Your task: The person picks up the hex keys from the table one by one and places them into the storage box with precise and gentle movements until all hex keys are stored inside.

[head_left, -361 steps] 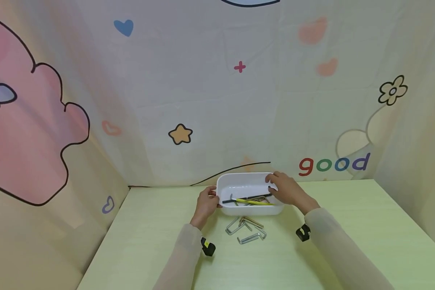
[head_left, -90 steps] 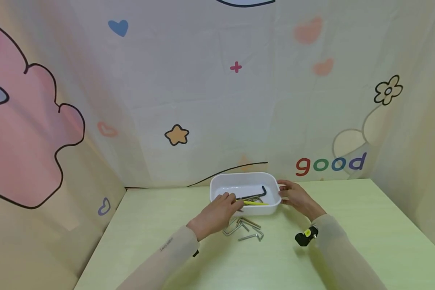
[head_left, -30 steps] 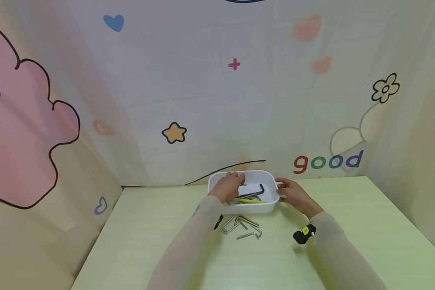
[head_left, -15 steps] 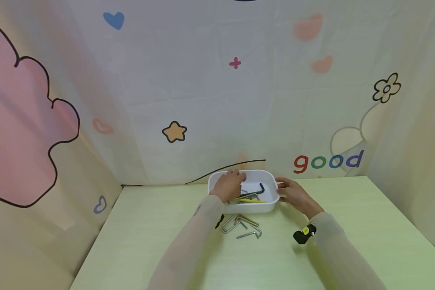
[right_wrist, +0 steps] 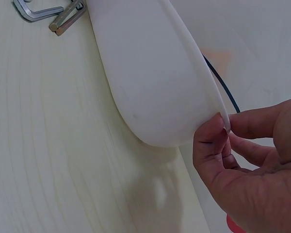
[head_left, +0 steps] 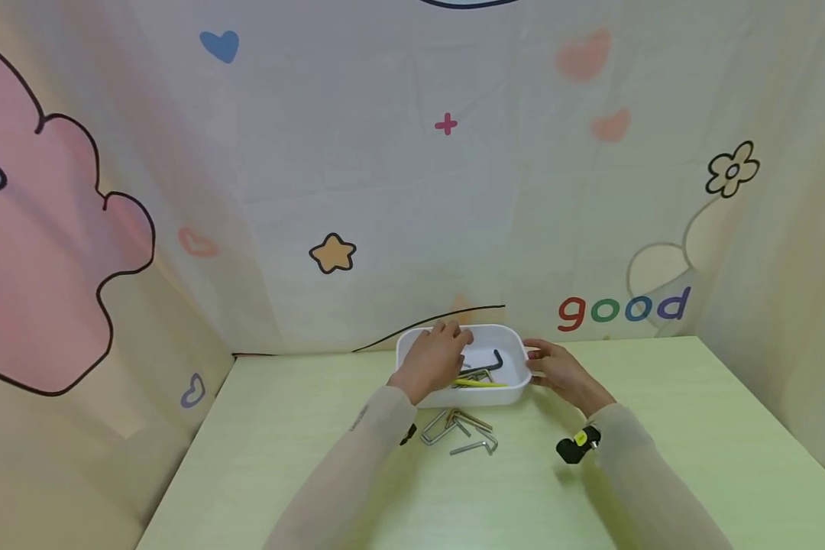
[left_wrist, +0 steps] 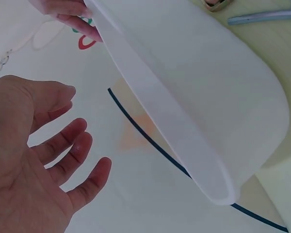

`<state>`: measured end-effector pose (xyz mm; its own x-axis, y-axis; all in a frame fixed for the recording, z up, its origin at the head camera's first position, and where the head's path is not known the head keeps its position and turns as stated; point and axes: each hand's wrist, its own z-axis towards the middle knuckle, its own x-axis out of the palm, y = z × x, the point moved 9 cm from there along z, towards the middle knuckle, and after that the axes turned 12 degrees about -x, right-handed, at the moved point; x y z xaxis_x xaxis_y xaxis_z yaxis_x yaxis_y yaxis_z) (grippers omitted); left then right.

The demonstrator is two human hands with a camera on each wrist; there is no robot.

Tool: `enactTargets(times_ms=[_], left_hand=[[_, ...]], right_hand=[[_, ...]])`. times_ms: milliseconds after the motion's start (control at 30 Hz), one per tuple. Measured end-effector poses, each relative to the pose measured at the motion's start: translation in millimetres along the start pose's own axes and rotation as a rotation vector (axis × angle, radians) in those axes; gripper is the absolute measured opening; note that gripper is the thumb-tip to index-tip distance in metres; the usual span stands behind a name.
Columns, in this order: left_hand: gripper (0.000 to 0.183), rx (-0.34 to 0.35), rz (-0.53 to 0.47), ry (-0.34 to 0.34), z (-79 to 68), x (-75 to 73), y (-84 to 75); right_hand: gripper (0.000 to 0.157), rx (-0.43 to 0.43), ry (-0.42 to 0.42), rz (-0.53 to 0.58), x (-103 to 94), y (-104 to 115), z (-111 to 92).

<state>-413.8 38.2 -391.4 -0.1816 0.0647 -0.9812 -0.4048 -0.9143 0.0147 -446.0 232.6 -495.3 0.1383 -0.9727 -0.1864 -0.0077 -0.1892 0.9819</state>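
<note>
A white plastic box stands at the back of the table. My right hand pinches its right end; the right wrist view shows thumb and fingers on either side of the box rim. Over the box's left part is my left hand, and in the left wrist view its loosely bent fingers hold nothing. A black hex key and a yellow rod lie in the box among other metal keys. My left hand hides the box's left part in the head view.
In front of the box several loose hex keys lie on the pale table, among them a silver one and a bronze one. Right behind the box hangs a printed curtain.
Twelve seconds ago my left hand held the box's left end while my right reached inside. Those roles have swapped. In the last half second my left hand has shifted slightly.
</note>
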Motion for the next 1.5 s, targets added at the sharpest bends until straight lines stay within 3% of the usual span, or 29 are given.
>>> enactTargets(times_ms=[267,467,933,1167,1500], left_hand=[[0.036,0.06,0.035,-0.093,-23.0,-11.1,-10.4],[0.034,0.082,0.047,-0.146,-40.6,-10.7,-12.5],[0.034,0.156,0.038,-0.169,-77.6,3.0,-24.5],[0.038,0.187,0.057,-0.114,-90.6,18.1,-29.6],[0.035,0.248,0.126,-0.028,-97.0,38.7,-41.1]], right_hand=[[0.057,-0.005,0.005,0.004,-1.9,-0.6,0.2],[0.056,-0.008,0.012,0.003,-1.5,-1.2,1.1],[0.055,-0.011,0.007,0.014,-1.6,-2.3,3.1],[0.055,-0.006,0.004,0.017,-2.4,-1.0,1.9],[0.054,-0.012,0.01,0.018,-0.3,0.1,0.3]])
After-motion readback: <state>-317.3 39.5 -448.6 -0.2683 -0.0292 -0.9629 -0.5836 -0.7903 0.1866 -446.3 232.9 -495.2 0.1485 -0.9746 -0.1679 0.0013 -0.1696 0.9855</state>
